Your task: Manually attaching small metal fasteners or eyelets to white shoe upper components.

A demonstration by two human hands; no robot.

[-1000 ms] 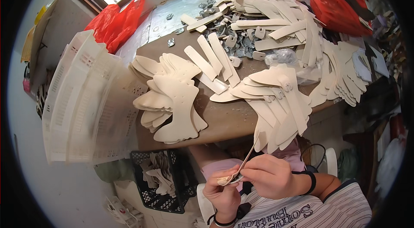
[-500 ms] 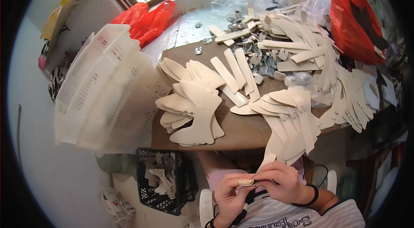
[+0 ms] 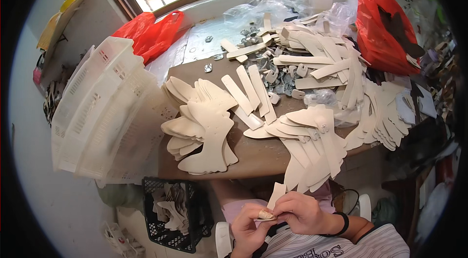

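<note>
Close to my body, below the table's front edge, both hands meet around a cream strap (image 3: 277, 193), whose flat end sticks up between them. My left hand (image 3: 247, 228) pinches its lower part; a tan wrapping (image 3: 265, 215) seems to cover one of that hand's fingertips. My right hand (image 3: 303, 213) is closed on the same strap, fingers bent against the left ones. The strap's lower end is hidden by my fingers. Just beyond lies a fanned stack of cream curved pieces with straps (image 3: 312, 148), overhanging the table edge, small metal fittings on them.
Left on the brown table (image 3: 253, 153) sits a pile of cream shaped pieces (image 3: 207, 131). Loose straps (image 3: 243, 93) and metal buckles (image 3: 280, 82) lie behind. White plastic crates (image 3: 97, 116) stand left, a black crate (image 3: 170, 214) below. Red bags (image 3: 385, 24) rest at the back.
The view has shifted, so the table appears further left and lower. The strap's end now shows more between my hands, which remain together.
</note>
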